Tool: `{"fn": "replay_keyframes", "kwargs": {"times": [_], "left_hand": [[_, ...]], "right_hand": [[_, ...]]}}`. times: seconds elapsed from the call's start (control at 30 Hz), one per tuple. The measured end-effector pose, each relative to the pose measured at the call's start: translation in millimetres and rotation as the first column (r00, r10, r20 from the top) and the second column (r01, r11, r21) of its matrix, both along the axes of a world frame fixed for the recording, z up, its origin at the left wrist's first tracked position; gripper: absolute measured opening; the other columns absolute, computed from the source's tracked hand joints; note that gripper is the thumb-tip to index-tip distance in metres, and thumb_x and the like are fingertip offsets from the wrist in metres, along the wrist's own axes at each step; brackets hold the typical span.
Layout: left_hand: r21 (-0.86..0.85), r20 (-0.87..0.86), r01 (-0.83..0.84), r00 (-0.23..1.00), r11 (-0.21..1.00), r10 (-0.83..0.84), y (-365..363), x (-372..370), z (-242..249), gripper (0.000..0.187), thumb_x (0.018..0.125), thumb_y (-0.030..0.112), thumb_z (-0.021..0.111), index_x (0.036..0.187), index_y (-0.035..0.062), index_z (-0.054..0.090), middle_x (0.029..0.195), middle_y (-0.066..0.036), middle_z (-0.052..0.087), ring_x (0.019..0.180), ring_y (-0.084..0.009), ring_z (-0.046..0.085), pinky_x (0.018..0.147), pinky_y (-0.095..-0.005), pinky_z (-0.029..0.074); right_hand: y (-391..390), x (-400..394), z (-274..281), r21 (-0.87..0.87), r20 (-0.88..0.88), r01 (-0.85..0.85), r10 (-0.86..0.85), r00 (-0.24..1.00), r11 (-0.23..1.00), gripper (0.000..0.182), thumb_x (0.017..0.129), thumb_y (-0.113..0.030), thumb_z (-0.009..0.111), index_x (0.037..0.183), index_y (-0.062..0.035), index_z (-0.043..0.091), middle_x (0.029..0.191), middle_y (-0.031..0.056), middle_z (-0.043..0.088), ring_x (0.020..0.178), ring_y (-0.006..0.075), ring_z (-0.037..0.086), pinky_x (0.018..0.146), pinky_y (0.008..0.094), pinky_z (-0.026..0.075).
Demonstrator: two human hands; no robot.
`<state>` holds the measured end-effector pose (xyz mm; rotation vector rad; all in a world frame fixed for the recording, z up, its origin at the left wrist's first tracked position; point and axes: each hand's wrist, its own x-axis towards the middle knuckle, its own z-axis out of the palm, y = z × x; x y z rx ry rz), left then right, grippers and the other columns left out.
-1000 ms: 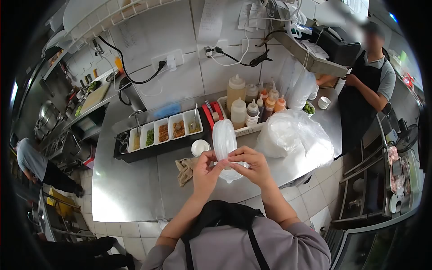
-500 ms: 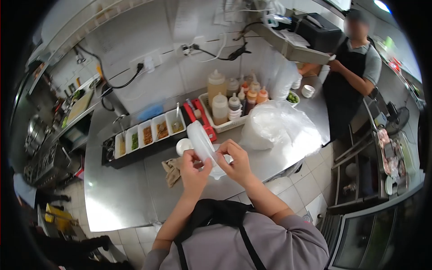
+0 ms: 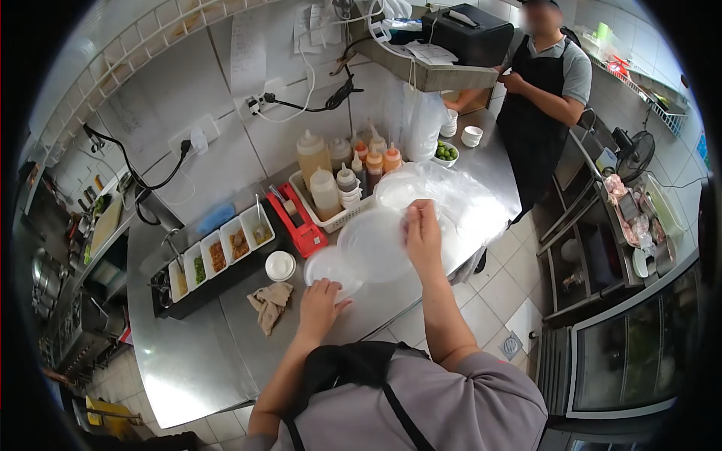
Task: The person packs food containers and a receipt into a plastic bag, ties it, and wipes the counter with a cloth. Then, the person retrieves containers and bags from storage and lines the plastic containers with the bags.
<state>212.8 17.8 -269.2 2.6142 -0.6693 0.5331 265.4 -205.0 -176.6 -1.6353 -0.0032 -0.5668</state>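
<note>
A round translucent plastic lid [image 3: 372, 244] is pinched at its right edge by my right hand [image 3: 423, 231], which is closed. It is held flat over the counter's front part. My left hand [image 3: 321, 302] lies at the near rim of a clear plastic bowl [image 3: 329, 264]; its fingers are stretched out and the thumb is apart. The lid overlaps the bowl's right side from above. Beyond my right hand lies a clear plastic bag [image 3: 459, 197] with round translucent containers in it.
Left of the bowl are a small white dish stack [image 3: 280, 265] and a beige cloth [image 3: 269, 304]. Behind stand a red tape dispenser [image 3: 304, 229], a basket of squeeze bottles [image 3: 338, 219] and food trays [image 3: 218, 255]. A co-worker [image 3: 538, 105] stands at the counter's far right end.
My hands have moved apart. The translucent pieces held together between them are separated: the lid went right with my right hand, and the bowl is low by my left. The view has shifted.
</note>
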Motion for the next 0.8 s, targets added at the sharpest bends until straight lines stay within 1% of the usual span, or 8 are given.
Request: {"fn": "replay_keyframes", "kwargs": {"times": [0.17,0.2,0.3,0.37,0.4,0.5,0.6,0.8], "left_hand": [[0.053,-0.002,-0.057,0.998,0.997,0.057,5.3,1.4,-15.8,0.033,0.078,0.026,0.065,0.099,0.002,0.058,0.088,-0.01,0.054,0.086,-0.0257,0.054,0.075,-0.0342,0.043],[-0.187,-0.142,-0.088,0.988,0.978,0.061,8.3,0.3,-15.8,0.032,0.08,0.024,0.062,0.102,0.001,0.057,0.089,-0.01,0.056,0.086,-0.0241,0.055,0.076,-0.0329,0.043],[-0.748,-0.457,-0.261,0.87,0.611,-0.187,10.9,7.8,-8.3,0.028,0.088,0.019,0.054,0.107,-0.0015,0.057,0.092,-0.009,0.06,0.087,-0.0188,0.058,0.076,-0.0286,0.044],[-0.864,-0.5,-0.447,0.704,0.233,-0.504,11.5,3.4,10.0,0.027,0.091,0.016,0.049,0.108,-0.0027,0.057,0.093,-0.008,0.062,0.085,-0.0141,0.059,0.075,-0.0251,0.045],[-0.853,-0.522,-0.41,0.635,0.324,-0.57,12.6,0.9,26.8,0.023,0.09,0.013,0.051,0.106,-0.0021,0.058,0.092,-0.004,0.062,0.079,-0.0082,0.057,0.069,-0.0217,0.046],[-0.796,-0.543,-0.325,0.755,0.51,-0.367,17.7,-1.3,36.2,0.023,0.088,0.012,0.055,0.105,-0.0025,0.059,0.087,-0.002,0.062,0.074,-0.0055,0.056,0.066,-0.0188,0.045],[-0.793,-0.5,-0.302,0.819,0.53,-0.281,27.4,-7.7,42.8,0.021,0.085,0.011,0.059,0.102,-0.0011,0.059,0.082,-0.001,0.062,0.07,-0.0057,0.056,0.063,-0.0191,0.046],[-0.744,-0.519,-0.379,0.846,0.549,-0.119,25.0,-40.5,85.9,0.02,0.084,0.013,0.061,0.101,0.0016,0.062,0.076,0.0,0.061,0.065,-0.0038,0.053,0.056,-0.0183,0.042]], "right_hand": [[13.9,3.5,-30.8,-0.262,-0.089,-0.239,0.223,0.971,0.935,0.013,0.089,-0.01,0.052,0.089,-0.0007,0.043,0.064,0.0138,0.052,0.056,0.0223,0.052,0.055,0.0316,0.042],[18.3,1.4,-37.8,-0.262,-0.092,-0.285,0.271,0.958,0.922,0.014,0.088,-0.011,0.053,0.089,-0.0008,0.044,0.064,0.0136,0.053,0.056,0.0225,0.053,0.055,0.0323,0.042],[32.8,-1.1,-49.8,-0.293,-0.149,-0.404,0.377,0.914,0.867,0.016,0.085,-0.013,0.059,0.087,-0.0019,0.048,0.066,0.0135,0.054,0.058,0.0248,0.055,0.055,0.0348,0.042],[49.8,-9.8,-50.9,-0.293,-0.181,-0.471,0.436,0.882,0.832,0.016,0.084,-0.014,0.061,0.086,-0.0025,0.05,0.067,0.0134,0.055,0.058,0.0255,0.055,0.055,0.0351,0.042],[57.5,-12.1,-50.9,-0.297,-0.16,-0.514,0.489,0.858,0.805,0.012,0.083,-0.01,0.061,0.089,-0.0024,0.053,0.062,0.0083,0.049,0.056,0.0159,0.046,0.053,0.0275,0.039],[69.1,-16.5,-44.0,-0.354,-0.099,-0.586,0.594,0.798,0.728,0.019,0.08,-0.009,0.064,0.095,-0.0031,0.055,0.067,0.0096,0.051,0.06,0.0158,0.05,0.055,0.0274,0.041],[74.6,-18.2,-30.6,-0.39,0.037,-0.601,0.664,0.746,0.697,0.026,0.076,-0.01,0.067,0.099,-0.0051,0.057,0.077,0.0094,0.053,0.068,0.0209,0.053,0.059,0.0304,0.043],[84.9,-26.7,-14.6,-0.33,0.08,-0.629,0.684,0.725,0.704,0.029,0.069,-0.002,0.071,0.096,-0.0048,0.062,0.083,0.0046,0.054,0.072,0.0148,0.053,0.061,0.0255,0.044]]}}
